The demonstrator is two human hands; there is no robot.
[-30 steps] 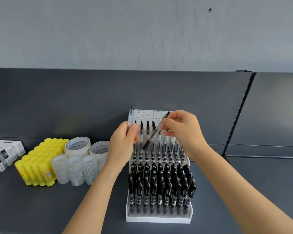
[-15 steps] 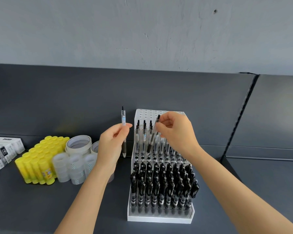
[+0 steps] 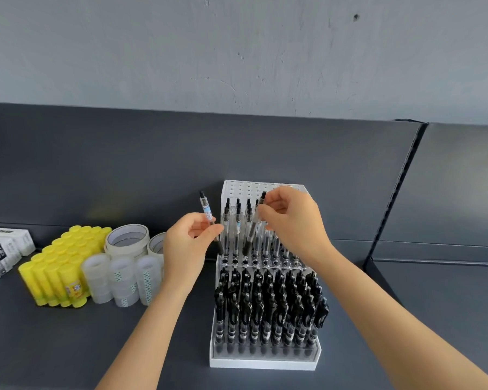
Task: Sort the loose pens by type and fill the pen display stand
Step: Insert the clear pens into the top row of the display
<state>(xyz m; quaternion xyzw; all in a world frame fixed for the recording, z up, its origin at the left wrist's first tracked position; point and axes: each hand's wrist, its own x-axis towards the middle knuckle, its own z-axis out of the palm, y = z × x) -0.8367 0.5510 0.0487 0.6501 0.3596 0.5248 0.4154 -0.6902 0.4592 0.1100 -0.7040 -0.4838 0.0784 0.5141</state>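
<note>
A white, stepped pen display stand [image 3: 262,363] sits on the dark shelf. Its lower tier is packed with black pens [image 3: 268,305]; the middle tier holds several clear pens [image 3: 237,229]; the top tier's holes [image 3: 245,188] are bare. My left hand [image 3: 188,249] pinches a clear pen [image 3: 207,212] upright, just left of the stand. My right hand [image 3: 292,223] pinches another clear pen [image 3: 252,228], tilted, with its black tip low over the middle tier's front holes.
Yellow glue sticks [image 3: 59,266] stand at the left with clear tape rolls [image 3: 121,278] and paper tape rolls [image 3: 127,239] beside them. White boxes [image 3: 3,251] lie at the far left. A shelf divider [image 3: 392,192] runs at the right.
The left hand moved away from the stand to the left and now holds its pen upright beside it. The right hand turned its pen steeper and lowered the tip toward the middle tier.
</note>
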